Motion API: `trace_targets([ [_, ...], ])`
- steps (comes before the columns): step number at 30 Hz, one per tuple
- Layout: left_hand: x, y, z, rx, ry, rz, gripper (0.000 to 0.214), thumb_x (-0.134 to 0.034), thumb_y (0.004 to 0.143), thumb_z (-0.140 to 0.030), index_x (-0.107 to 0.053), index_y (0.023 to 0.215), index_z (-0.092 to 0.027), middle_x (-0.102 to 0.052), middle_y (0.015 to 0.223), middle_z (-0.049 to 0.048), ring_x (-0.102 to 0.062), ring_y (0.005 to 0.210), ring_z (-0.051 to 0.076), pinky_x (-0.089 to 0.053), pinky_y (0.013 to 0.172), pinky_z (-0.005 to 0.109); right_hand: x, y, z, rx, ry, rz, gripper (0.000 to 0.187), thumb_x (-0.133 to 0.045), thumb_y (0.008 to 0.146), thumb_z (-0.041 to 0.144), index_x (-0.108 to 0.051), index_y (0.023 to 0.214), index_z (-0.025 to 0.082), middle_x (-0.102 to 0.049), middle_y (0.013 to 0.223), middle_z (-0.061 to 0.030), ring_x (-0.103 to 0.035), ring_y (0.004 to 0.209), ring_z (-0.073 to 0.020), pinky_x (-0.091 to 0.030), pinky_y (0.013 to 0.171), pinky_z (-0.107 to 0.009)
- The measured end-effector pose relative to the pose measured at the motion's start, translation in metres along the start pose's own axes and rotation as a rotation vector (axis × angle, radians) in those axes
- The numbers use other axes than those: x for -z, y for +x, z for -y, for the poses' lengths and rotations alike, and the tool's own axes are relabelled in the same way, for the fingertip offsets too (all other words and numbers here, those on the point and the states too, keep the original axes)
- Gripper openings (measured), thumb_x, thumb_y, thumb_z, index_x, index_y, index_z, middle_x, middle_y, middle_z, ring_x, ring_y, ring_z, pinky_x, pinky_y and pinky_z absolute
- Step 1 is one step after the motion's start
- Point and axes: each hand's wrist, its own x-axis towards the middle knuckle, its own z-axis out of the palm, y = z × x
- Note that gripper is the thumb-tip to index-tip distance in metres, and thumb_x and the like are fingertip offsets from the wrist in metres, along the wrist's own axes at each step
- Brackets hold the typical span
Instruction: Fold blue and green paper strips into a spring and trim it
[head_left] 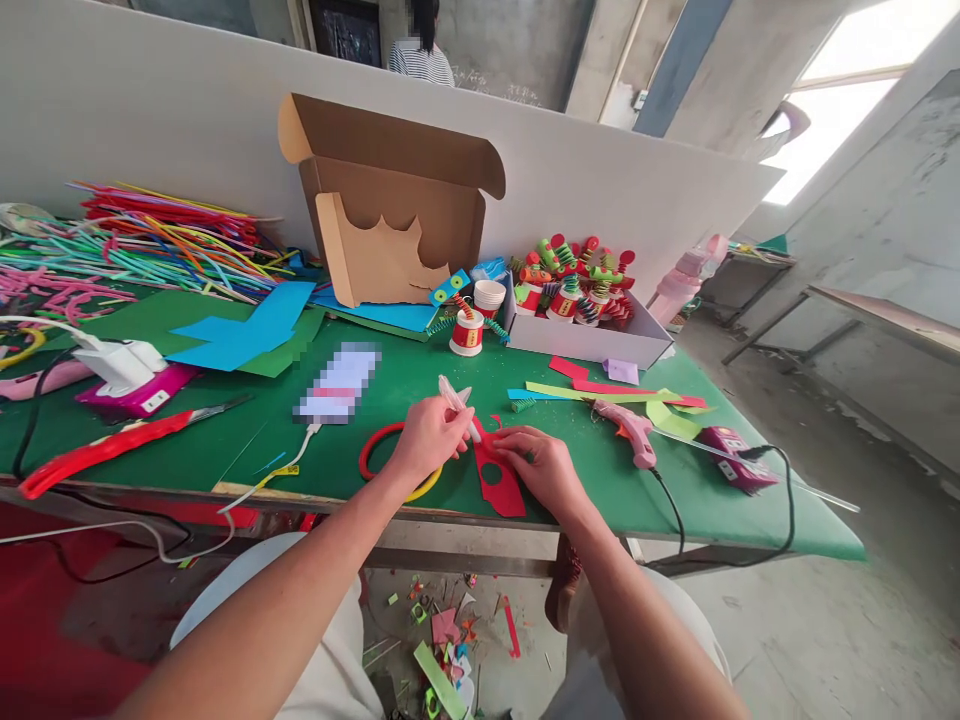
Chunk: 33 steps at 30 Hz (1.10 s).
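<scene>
My left hand (439,435) is closed around a slim, whitish, pen-like thing (450,393); its exact kind is unclear. Its lower end meets a piece of red paper (504,492) with round holes cut in it. The fingers of my right hand (536,458) are curled at the paper's upper right edge and grip it. Under my left hand and wrist lie scissors with large red and yellow loop handles (369,452); a pointed blade tip (465,394) shows just past the fingers, the rest being hidden.
A phone (339,383), a red-handled cutter (112,452) and pipe cleaners (172,235) lie leftward. Behind stand an open cardboard box (397,185), a decorated paper cup (466,332) and a white box (592,342) of similar figures. Rightward are a pink glue gun (634,435), paper strips and cords.
</scene>
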Motion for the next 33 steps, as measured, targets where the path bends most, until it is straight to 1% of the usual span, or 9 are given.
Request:
trace_targets([
  [6, -0.008, -0.015, 0.002, -0.039, 0.071, -0.039, 0.020, -0.052, 0.085, -0.030, -0.058, 0.070, -0.017, -0.065, 0.059, 0.0023, -0.062, 0.047, 0.013, -0.048, 0.043, 0.020, 0.000, 0.001, 0.001, 0.004, 0.002, 0.006, 0.022, -0.059, 0.081, 0.010, -0.075, 0.086, 0.024, -0.075, 0.098, -0.0050, -0.070, 0.093, -0.0185, -0.055, 0.084, -0.031],
  [10, -0.015, -0.025, 0.000, -0.161, 0.163, -0.068, 0.026, -0.051, 0.084, -0.033, -0.055, 0.062, -0.019, -0.066, 0.057, 0.0035, -0.064, 0.051, 0.016, -0.048, 0.047, 0.023, 0.000, 0.000, 0.001, -0.005, 0.006, 0.003, 0.018, -0.062, 0.081, 0.012, -0.075, 0.083, 0.024, -0.075, 0.096, -0.0057, -0.070, 0.092, -0.0202, -0.055, 0.085, -0.033],
  [13, -0.008, -0.026, -0.004, -0.222, 0.156, -0.145, 0.026, -0.052, 0.083, -0.035, -0.057, 0.063, -0.020, -0.067, 0.059, 0.0035, -0.065, 0.054, 0.017, -0.049, 0.050, 0.024, 0.000, 0.000, 0.001, -0.008, 0.016, 0.003, 0.016, -0.063, 0.081, 0.015, -0.075, 0.083, 0.024, -0.075, 0.097, -0.0056, -0.070, 0.093, -0.0205, -0.055, 0.085, -0.034],
  [17, 0.008, -0.017, -0.005, -0.201, 0.075, -0.261, 0.025, -0.053, 0.082, -0.040, -0.058, 0.068, -0.019, -0.065, 0.056, 0.0002, -0.063, 0.048, 0.014, -0.049, 0.051, 0.023, 0.000, 0.000, 0.001, -0.011, 0.026, 0.007, 0.017, -0.061, 0.083, 0.014, -0.075, 0.083, 0.025, -0.074, 0.099, -0.0048, -0.070, 0.093, -0.0198, -0.055, 0.084, -0.033],
  [21, 0.006, -0.009, 0.000, -0.111, 0.022, -0.198, 0.027, -0.053, 0.081, -0.040, -0.057, 0.067, -0.018, -0.064, 0.055, 0.0006, -0.061, 0.046, 0.014, -0.047, 0.045, 0.022, 0.001, 0.000, 0.001, -0.005, 0.014, 0.021, 0.019, -0.060, 0.083, 0.013, -0.075, 0.085, 0.025, -0.074, 0.100, -0.0050, -0.070, 0.094, -0.0195, -0.054, 0.084, -0.032],
  [24, 0.001, -0.009, 0.001, -0.164, -0.018, -0.171, 0.027, -0.053, 0.083, -0.042, -0.058, 0.072, -0.018, -0.066, 0.059, 0.0011, -0.063, 0.049, 0.014, -0.049, 0.048, 0.022, 0.001, 0.000, 0.001, 0.004, 0.008, 0.021, 0.020, -0.059, 0.083, 0.012, -0.075, 0.085, 0.025, -0.074, 0.099, -0.0050, -0.069, 0.095, -0.0193, -0.054, 0.085, -0.032],
  [28, 0.002, -0.009, -0.003, -0.291, -0.101, -0.154, 0.030, -0.053, 0.085, -0.048, -0.059, 0.081, -0.018, -0.071, 0.071, 0.0031, -0.068, 0.062, 0.015, -0.053, 0.059, 0.024, 0.001, -0.001, 0.001, 0.018, 0.002, 0.028, 0.019, -0.059, 0.084, 0.013, -0.074, 0.087, 0.024, -0.073, 0.099, -0.0053, -0.069, 0.095, -0.0186, -0.054, 0.085, -0.031],
  [31, -0.001, -0.007, -0.003, -0.321, -0.188, -0.089, 0.030, -0.051, 0.088, -0.047, -0.059, 0.086, -0.018, -0.073, 0.079, 0.0053, -0.070, 0.074, 0.018, -0.055, 0.072, 0.028, 0.000, -0.002, 0.002, 0.033, -0.046, 0.004, 0.019, -0.059, 0.084, 0.014, -0.075, 0.087, 0.024, -0.072, 0.097, -0.0048, -0.069, 0.090, -0.0178, -0.054, 0.080, -0.029],
  [33, -0.006, -0.007, 0.000, -0.322, -0.183, -0.083, 0.028, -0.047, 0.090, -0.044, -0.058, 0.088, -0.018, -0.073, 0.080, 0.0055, -0.070, 0.081, 0.019, -0.053, 0.081, 0.031, 0.000, -0.002, 0.003, 0.036, -0.083, -0.008, 0.018, -0.059, 0.084, 0.015, -0.075, 0.087, 0.024, -0.071, 0.096, -0.0047, -0.068, 0.087, -0.0173, -0.054, 0.078, -0.028],
])
